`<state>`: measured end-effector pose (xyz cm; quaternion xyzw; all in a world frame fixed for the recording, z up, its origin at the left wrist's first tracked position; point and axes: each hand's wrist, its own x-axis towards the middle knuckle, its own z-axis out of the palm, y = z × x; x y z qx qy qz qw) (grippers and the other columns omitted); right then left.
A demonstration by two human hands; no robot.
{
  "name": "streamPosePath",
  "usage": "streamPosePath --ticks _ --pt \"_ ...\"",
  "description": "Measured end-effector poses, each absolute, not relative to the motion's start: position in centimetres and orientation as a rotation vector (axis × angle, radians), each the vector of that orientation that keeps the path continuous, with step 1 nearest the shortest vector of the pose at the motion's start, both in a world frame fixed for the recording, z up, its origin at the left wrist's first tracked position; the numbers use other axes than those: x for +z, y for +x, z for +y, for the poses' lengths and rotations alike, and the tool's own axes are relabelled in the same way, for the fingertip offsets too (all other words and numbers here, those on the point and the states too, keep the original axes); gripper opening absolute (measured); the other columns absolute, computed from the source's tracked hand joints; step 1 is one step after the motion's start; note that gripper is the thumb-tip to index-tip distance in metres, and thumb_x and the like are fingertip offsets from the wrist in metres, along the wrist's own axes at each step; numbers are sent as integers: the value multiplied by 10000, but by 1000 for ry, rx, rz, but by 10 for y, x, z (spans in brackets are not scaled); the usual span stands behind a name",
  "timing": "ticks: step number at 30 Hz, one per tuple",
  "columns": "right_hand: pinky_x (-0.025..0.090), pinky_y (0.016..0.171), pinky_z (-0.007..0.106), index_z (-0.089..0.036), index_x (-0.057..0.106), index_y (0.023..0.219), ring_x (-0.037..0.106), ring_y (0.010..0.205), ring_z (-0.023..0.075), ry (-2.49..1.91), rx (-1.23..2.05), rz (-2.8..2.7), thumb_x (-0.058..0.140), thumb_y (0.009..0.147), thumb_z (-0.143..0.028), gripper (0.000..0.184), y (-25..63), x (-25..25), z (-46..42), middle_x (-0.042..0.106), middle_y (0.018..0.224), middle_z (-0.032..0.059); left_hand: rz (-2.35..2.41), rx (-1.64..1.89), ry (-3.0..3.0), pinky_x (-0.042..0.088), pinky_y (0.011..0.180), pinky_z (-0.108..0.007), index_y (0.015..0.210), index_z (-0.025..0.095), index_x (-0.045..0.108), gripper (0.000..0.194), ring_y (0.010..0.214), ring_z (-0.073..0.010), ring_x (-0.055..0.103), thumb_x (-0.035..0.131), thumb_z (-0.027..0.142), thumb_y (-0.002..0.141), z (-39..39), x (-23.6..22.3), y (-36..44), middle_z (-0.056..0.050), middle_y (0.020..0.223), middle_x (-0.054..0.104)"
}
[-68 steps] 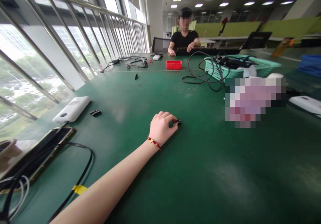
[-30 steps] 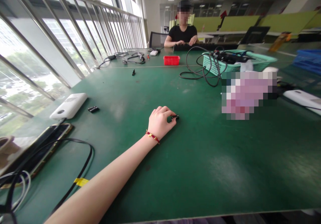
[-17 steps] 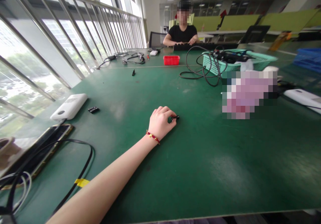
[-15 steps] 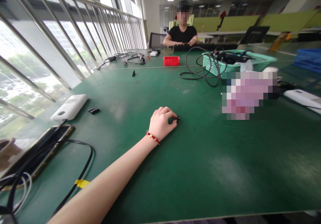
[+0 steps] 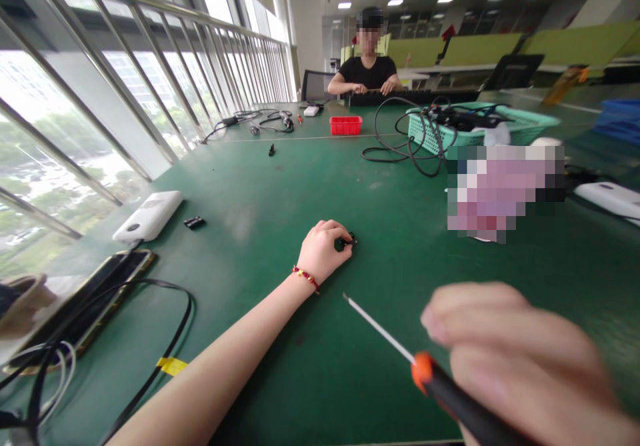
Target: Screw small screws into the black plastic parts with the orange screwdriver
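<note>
Small black hard-looking piece (image 5: 352, 239), on or just above the green tabletop (image 5: 280, 193), pinched between thumb and forefinger of the left hand (image 5: 323, 254). New since a second ago: the right hand (image 5: 530, 359) has come into view, fingers wrapped round a black-handled screwdriver with orange collar and thin silver shaft (image 5: 424, 372). So there's a tool in play now, tip pointing toward the left wrist, apart from the piece. Piece looks kinda irregular, mostly hidden, can't make out details.
</note>
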<state>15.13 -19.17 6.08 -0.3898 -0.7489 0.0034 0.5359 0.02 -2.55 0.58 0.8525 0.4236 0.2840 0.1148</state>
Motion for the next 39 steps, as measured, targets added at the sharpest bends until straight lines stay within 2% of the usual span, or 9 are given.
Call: streamPosePath --ticks 2,4,7,9,13,19,24,29,39 --pt "431 481 330 -256 552 885 511 490 164 -712 -236 -1788 470 819 -327 127 160 62 -151 551 589 2 1306 835 2457 482 859 -320 764 194 686 117 865 -181 585 596 170 694 -24 8 -9 -21 902 670" --pt "392 472 273 -234 554 825 479 440 120 -869 -330 -1791 530 801 -233 34 171 55 -111 522 519 -36 1384 823 2441 479 872 -326 762 194 689 128 874 -187 589 584 173 693 -21 11 -25 -24 905 669" --pt "392 505 248 -218 556 757 504 477 115 -1064 -409 -1756 595 782 -241 51 185 34 -67 563 545 -36 1528 796 2452 469 885 -343 751 196 691 136 883 -202 595 565 219 707 -17 16 -60 -28 909 674" --pt "407 555 254 -212 569 768 530 521 121 -1102 -444 -1833 577 799 -221 33 189 18 -52 639 648 -16 1688 793 2361 468 888 -337 750 195 689 154 893 -208 606 558 266 712 -14 21 -86 -31 918 676" --pt "427 622 247 -214 590 866 594 640 129 -1120 -215 -2115 559 814 -211 60 194 2 -47 676 805 3 1947 701 2194 476 856 -338 777 199 697 213 863 -220 625 556 338 697 -5 29 -128 -39 933 672" --pt "456 681 243 -223 584 909 627 753 143 -1202 74 -2105 554 809 -211 106 204 2 -46 663 896 5 2000 562 2304 467 871 -368 787 215 697 247 903 -260 617 532 375 696 9 31 -152 -49 956 676" --pt "460 714 257 -225 576 910 629 782 151 -1229 137 -2098 555 799 -202 115 207 1 -44 656 921 6 1886 573 2350 454 893 -354 784 226 704 259 906 -256 621 551 408 683 10 39 -158 -37 935 696" --pt "460 716 258 -229 571 918 625 788 152 -1240 150 -2111 558 793 -200 129 207 -1 -43 652 933 2 2036 691 2120 472 852 -323 837 206 717 335 898 -243 619 572 462 677 7 45 -160 -56 940 690" --pt "466 726 263 -231 565 924 627 795 157 -1249 157 -2126 553 792 -209 134 208 -3 -41 655 949 6 2049 607 2062 459 791 -305 857 181 708 341 865 -229 622 569 441 687 9 38 -156 -63 893 699"
